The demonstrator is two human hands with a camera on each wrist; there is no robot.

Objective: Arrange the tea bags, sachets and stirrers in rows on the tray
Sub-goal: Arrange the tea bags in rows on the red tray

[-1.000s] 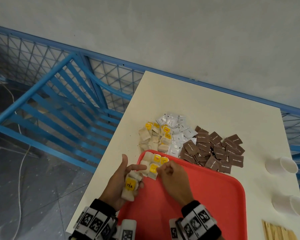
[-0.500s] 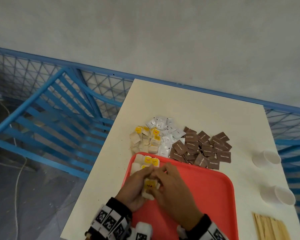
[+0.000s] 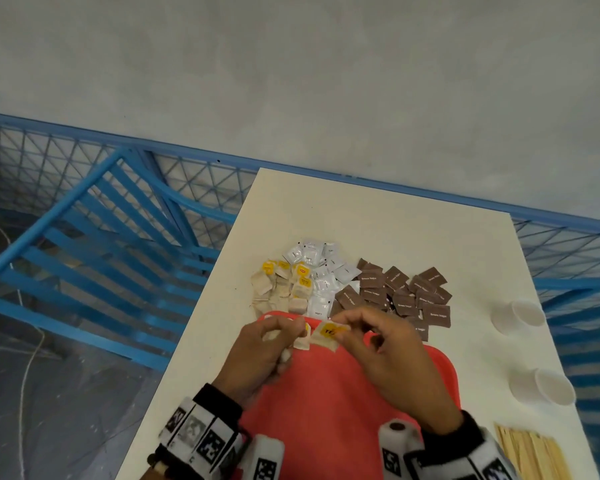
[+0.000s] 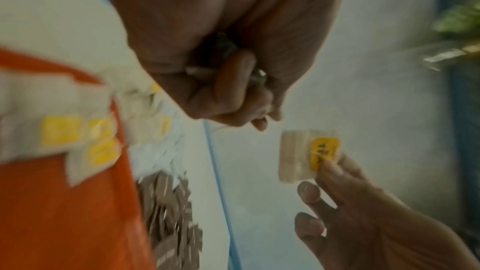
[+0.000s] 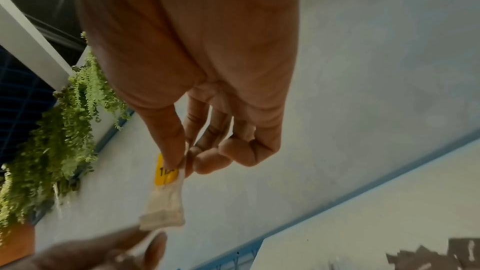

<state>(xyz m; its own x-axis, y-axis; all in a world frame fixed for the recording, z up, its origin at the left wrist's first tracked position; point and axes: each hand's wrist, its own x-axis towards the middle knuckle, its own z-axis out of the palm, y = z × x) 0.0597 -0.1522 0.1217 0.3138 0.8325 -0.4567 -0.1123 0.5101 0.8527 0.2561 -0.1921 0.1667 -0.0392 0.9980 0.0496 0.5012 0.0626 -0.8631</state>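
Note:
My right hand (image 3: 343, 330) pinches one tea bag (image 3: 328, 335) by its yellow tag, between thumb and forefinger, above the far left corner of the red tray (image 3: 326, 403). In the right wrist view the tea bag (image 5: 165, 202) hangs below the pinching fingertips (image 5: 173, 159). My left hand (image 3: 291, 337) is curled round a small bundle of tea bags (image 3: 303, 339) just left of it. A few tea bags (image 4: 78, 137) lie in a row at the tray's corner, hidden by my hands in the head view. Loose tea bags (image 3: 284, 287), white sachets (image 3: 317, 268) and brown sachets (image 3: 402, 292) are piled beyond the tray.
Two white paper cups (image 3: 520, 315) (image 3: 548, 388) stand at the table's right edge. Wooden stirrers (image 3: 530, 452) lie at the near right. A blue railing (image 3: 84, 265) runs left of and behind the white table (image 3: 378, 216).
My right hand has drawn one tea bag out of the bundle in my left hand. Both hands have moved from the middle of the tray's left side up to its far corner.

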